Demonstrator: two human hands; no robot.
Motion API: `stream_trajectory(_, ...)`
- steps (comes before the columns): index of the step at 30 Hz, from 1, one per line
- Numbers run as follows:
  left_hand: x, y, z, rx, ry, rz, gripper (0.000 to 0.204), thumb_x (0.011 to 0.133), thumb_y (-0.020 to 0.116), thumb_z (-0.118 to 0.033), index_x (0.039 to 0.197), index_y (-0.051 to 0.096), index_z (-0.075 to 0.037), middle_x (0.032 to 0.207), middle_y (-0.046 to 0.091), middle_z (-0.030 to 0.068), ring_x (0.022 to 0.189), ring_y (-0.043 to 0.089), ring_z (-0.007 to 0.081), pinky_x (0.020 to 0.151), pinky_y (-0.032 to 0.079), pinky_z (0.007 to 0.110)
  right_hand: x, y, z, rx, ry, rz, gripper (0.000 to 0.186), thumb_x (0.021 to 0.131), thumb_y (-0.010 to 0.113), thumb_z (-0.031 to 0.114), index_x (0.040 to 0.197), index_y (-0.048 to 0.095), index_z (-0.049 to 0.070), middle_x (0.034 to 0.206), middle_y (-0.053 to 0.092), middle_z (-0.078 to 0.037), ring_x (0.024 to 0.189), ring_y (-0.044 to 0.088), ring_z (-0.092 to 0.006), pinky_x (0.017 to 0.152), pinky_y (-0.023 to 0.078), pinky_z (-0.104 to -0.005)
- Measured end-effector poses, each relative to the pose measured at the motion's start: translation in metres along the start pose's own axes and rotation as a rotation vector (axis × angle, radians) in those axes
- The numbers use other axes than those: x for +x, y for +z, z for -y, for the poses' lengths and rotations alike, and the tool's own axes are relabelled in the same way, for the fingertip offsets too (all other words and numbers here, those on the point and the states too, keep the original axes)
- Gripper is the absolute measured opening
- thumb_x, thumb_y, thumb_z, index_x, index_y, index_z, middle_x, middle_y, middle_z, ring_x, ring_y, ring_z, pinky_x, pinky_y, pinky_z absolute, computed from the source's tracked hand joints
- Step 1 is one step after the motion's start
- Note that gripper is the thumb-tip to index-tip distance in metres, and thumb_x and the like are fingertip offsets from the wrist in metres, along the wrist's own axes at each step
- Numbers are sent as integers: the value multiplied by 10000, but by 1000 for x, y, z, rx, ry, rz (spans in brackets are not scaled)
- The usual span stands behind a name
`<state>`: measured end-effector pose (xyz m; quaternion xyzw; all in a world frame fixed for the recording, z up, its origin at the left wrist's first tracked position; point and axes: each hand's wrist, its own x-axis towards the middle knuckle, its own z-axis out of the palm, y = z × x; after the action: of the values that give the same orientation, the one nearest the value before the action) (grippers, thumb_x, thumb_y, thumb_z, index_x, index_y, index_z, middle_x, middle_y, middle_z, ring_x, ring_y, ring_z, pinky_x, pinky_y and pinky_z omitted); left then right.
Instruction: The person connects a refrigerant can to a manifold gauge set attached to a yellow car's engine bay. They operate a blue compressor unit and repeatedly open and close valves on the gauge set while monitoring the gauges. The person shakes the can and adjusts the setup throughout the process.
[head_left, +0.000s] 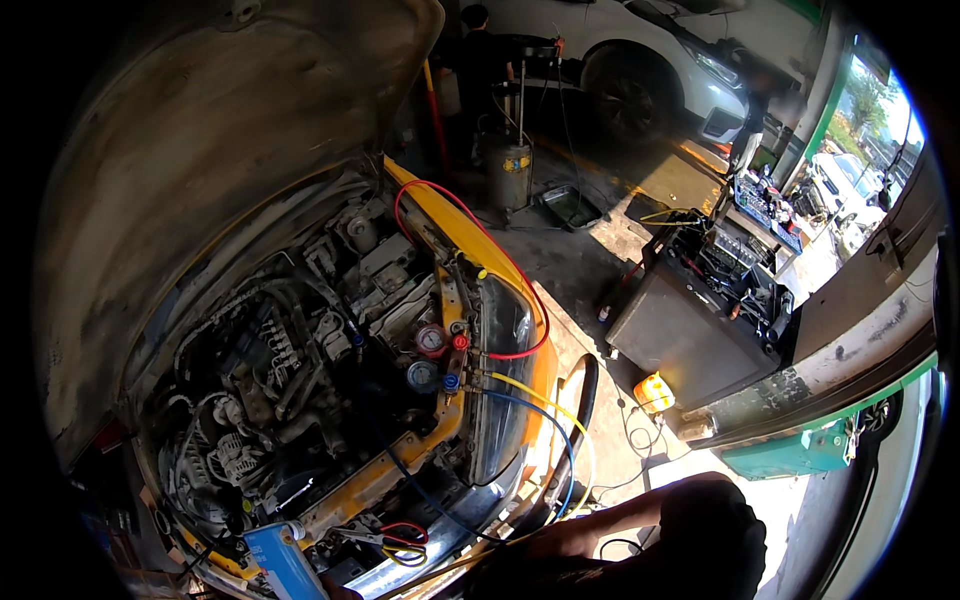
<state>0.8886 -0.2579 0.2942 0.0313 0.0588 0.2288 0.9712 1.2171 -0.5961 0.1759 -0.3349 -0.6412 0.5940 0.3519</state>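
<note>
A tilted blue rectangular can (281, 562) with a pale cap stands out at the lower left, in front of the yellow car's open engine bay (290, 370). A small dark patch by its lower right edge may be part of my left hand, but shadow and the picture's edge hide any fingers. My right forearm (610, 520) shows at the lower right and runs into shadow; its hand is not visible. A gauge manifold with a red-rimmed gauge (432, 341) and a blue-rimmed gauge (422, 377) rests at the engine bay's front. Red, yellow and blue hoses lead off it.
The raised hood (220, 120) fills the upper left. A grey tool cart (690, 325) loaded with tools stands right, near a yellow container (654, 393) and cables on the floor. Two people are farther back, near a white car (650, 60) and an upright drum (508, 175).
</note>
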Motion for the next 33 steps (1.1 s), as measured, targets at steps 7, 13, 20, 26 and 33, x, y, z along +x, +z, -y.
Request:
stream_trajectory(7, 46, 88, 66, 315, 68, -11, 567, 835, 564, -467, 973, 409, 60, 884, 466, 251, 514, 478, 204, 450, 448, 283, 1, 3, -12, -516, -318, -99, 759, 779, 596, 510, 1274, 388, -27, 1247, 443, -239, 1155, 441, -412, 973, 372, -483)
stream_trajectory(13, 48, 89, 66, 326, 46, -10, 582, 820, 577, -479, 964, 410, 60, 836, 457, 230, 485, 459, 195, 430, 437, 275, 0, -5, 2, -505, -356, -137, 775, 764, 599, 528, 1269, 397, -25, 1236, 455, -238, 1147, 447, -414, 959, 379, -482)
stream_trajectory(20, 50, 102, 68, 236, -70, 21, 617, 785, 602, -505, 941, 409, 60, 752, 433, 192, 440, 424, 177, 393, 413, 263, 1, 6, -20, -543, -318, -108, 891, 705, 606, 604, 1281, 375, -36, 1223, 462, -241, 1135, 454, -408, 955, 372, -490)
stream_trajectory(26, 40, 69, 52, 342, -53, -14, 820, 709, 554, -645, 1023, 411, 99, 641, 397, 146, 384, 362, 154, 311, 340, 240, -2, 3, -12, -537, -361, -155, 897, 695, 617, 592, 1276, 379, -48, 1226, 456, -252, 1141, 449, -415, 961, 367, -505)
stream_trajectory(33, 54, 113, 90, 545, 234, -217, 945, 707, 464, -707, 1223, 386, 80, 629, 394, 104, 383, 340, 148, 329, 296, 245, 2, -7, 5, -491, -425, -204, 645, 745, 632, 472, 1152, 514, -15, 1155, 496, -258, 1073, 482, -441, 896, 421, -507)
